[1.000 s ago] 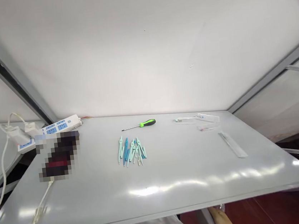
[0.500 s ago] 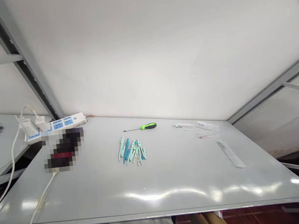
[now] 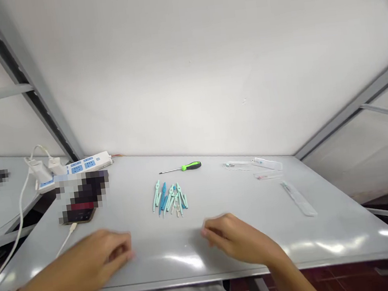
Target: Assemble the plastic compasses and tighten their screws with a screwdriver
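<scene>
1. Compasses in mint (image 3: pixel 156 196) and one in darker blue (image 3: pixel 162 198) lie in a cluster on the grey table (image 3: pixel 216 192), beyond the hands and roughly between them; those on the right side overlap, so their exact number is hard to tell.
2. Left hand (image 3: pixel 103 256), slightly blurred, is over the near part of the table with fingers curled and the thumb apart from them, a gap showing between.
3. Right hand (image 3: pixel 230 234) is nearer the cluster, well apart from the left, its fingers bent in; whether thumb and fingertips meet I cannot tell.
4. Screwdriver (image 3: pixel 191 166) with a green-and-black handle lies behind the compasses, its shaft pointing left.
5. Phone (image 3: pixel 84 215), mostly pixelated, lies just beyond the left hand; a white charging cable (image 3: pixel 71 229) runs from its near end and passes behind the left forearm, crowding that side.
6. Power strip (image 3: pixel 98 161), white with blue sockets, sits at the back left corner, white plug adapters (image 3: pixel 41 171) standing in its far left end.
7. Clear plastic sleeves (image 3: pixel 299 200), several with slim items inside, are scattered on the right, near the back edge, well clear of both hands.
8. White wall (image 3: pixel 186 81) closes off the back.
</scene>
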